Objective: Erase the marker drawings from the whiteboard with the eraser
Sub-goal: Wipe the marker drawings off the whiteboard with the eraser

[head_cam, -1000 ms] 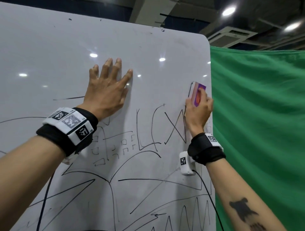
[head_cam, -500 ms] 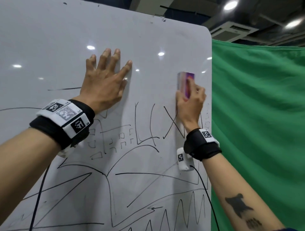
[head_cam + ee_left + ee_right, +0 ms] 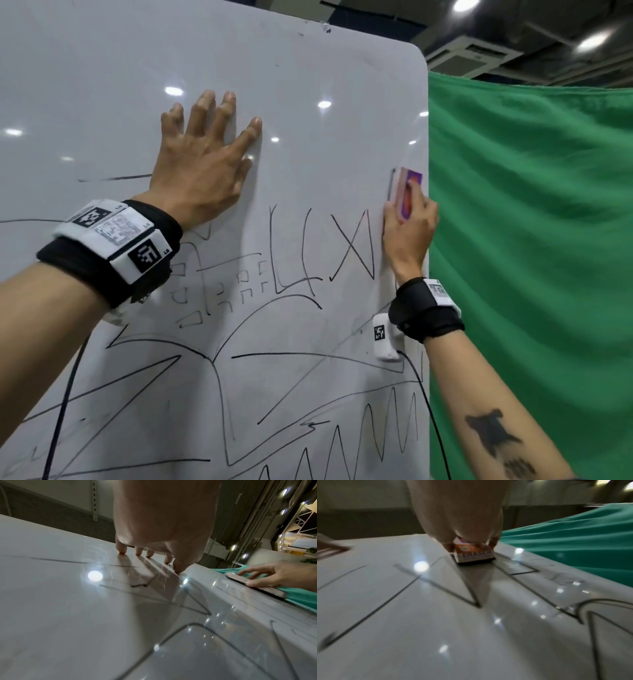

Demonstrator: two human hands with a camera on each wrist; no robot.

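Erasing in progress, early stage. Right hand [image 3: 407, 226] gripping eraser [image 3: 406, 192], fingers [image 3: 416, 192] curled over it, pad flat against whiteboard [image 3: 308, 85] near right edge. Left hand [image 3: 202, 164] bracing board, fingers [image 3: 227, 102] spread flat. Upper area showing clean; marker drawings [image 3: 239, 342] across middle and lower board remaining.

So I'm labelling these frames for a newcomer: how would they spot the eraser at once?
Find the big whiteboard and follow its right edge, beside the green cloth. There the right hand holds a small block flat against the board: the eraser. It is the only coloured thing on the board, purple and orange among black marker lines.
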